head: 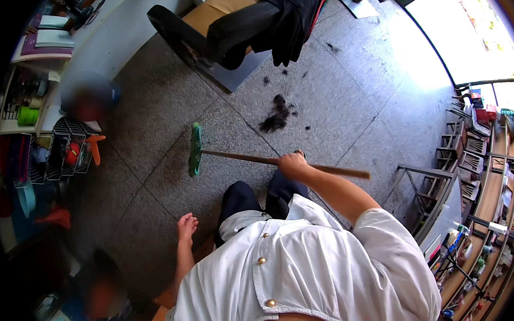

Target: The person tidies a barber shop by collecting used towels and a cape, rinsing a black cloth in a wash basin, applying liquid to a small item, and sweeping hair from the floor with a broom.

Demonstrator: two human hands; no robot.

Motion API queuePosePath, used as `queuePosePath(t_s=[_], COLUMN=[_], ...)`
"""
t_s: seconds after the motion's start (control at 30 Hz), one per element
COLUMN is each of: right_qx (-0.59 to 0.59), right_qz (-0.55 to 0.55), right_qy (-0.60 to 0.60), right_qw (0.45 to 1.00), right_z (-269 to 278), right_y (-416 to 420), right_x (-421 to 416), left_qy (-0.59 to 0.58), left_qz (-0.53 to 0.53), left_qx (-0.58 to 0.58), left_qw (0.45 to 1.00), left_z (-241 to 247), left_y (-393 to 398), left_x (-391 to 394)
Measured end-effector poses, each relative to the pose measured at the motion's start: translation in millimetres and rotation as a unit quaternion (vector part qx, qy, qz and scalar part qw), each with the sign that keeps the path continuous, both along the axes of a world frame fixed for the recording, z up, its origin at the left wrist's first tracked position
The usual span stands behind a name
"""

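My right hand (293,165) grips the wooden handle of a push broom (196,149), which slants across in front of my legs. The broom's green head rests on the speckled floor, left of my knees. My left hand (187,227) is held out beside my left hip, fingers slightly apart, holding nothing. A clump of dark hair (276,117) lies on the floor beyond the broom handle, with smaller tufts (266,79) scattered around it.
A black barber's chair (235,29) with a dark cloth over it stands ahead on a metal base. Wire baskets (68,147) and a counter line the left. A metal-framed table (441,206), stools and shelves (486,230) stand at the right. Blurred people are at the left.
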State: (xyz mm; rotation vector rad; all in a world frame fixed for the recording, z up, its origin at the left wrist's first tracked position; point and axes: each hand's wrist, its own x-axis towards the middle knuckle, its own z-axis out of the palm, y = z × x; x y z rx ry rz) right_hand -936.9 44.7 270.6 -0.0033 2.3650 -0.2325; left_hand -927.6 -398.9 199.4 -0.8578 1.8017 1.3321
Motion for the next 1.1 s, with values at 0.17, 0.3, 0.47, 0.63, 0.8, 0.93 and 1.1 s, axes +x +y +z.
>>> queuePosePath(t_s=[0.17, 0.3, 0.47, 0.63, 0.8, 0.93, 1.1], right_qx=[0.118, 0.172, 0.290, 0.299, 0.177, 0.102, 0.052], right_qz=[0.024, -0.019, 0.001, -0.032, -0.085, -0.050, -0.050], right_qy=[-0.072, -0.096, -0.024, 0.049, 0.013, 0.011, 0.032], right_qw=[0.990, 0.980, 0.957, 0.952, 0.980, 0.993, 0.997], right_z=[2.4, 50.2, 98.1, 130.8, 138.9, 61.1, -17.6], right_y=[103.9, 291.6, 431.8, 474.7, 455.7, 402.6, 345.8], right_x=[-34.3, -23.2, -11.5, 11.1, 5.3, -38.1, -106.3], left_qy=[0.009, -0.011, 0.015, 0.189, 0.386, 0.454, 0.450], left_qz=[0.051, 0.003, -0.065, -0.117, -0.160, -0.167, -0.223], left_qx=[-0.002, 0.030, 0.066, 0.071, 0.063, 0.103, 0.049], left_qw=[0.999, 0.999, 0.996, 0.972, 0.906, 0.869, 0.863], left_z=[13.1, 20.0, 23.3, 65.8, 133.7, 183.4, 198.8], left_y=[73.3, 159.2, 270.8, 355.1, 424.8, 484.9, 517.9], left_x=[9.3, 20.0, 6.5, -57.2, -127.7, -162.5, -189.4])
